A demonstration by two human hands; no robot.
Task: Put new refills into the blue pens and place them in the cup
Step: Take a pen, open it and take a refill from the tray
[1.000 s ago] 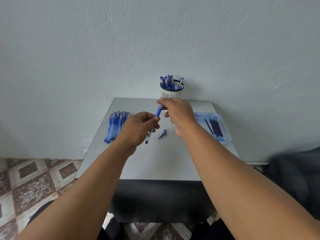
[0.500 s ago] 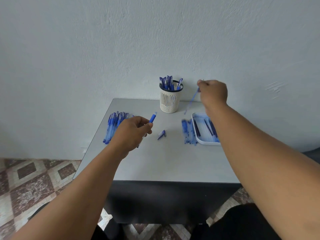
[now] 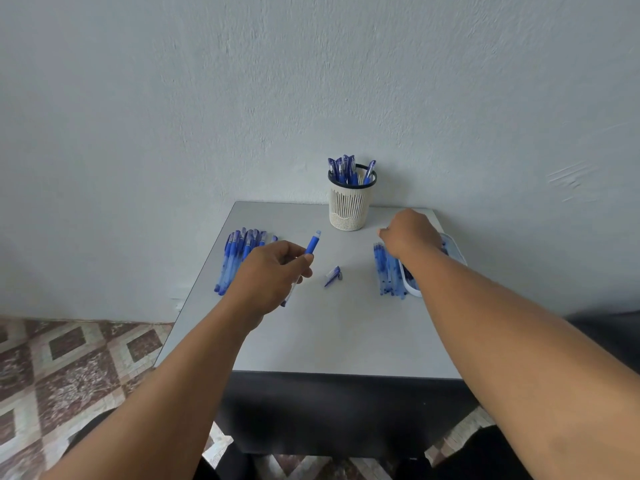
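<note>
Head view: my left hand grips blue pen; right hand, grip unclear, over refills beside tray; cap between; cup far; pens left.

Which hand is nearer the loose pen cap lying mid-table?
Left. The left hand, holding a pen barrel, sits just left of the pen cap. The right hand is farther right, above the refill pile.

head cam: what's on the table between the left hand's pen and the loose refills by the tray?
In the head view, only a loose pen cap lies on the table between the left hand's pen and the refills; otherwise that stretch is bare.
</note>
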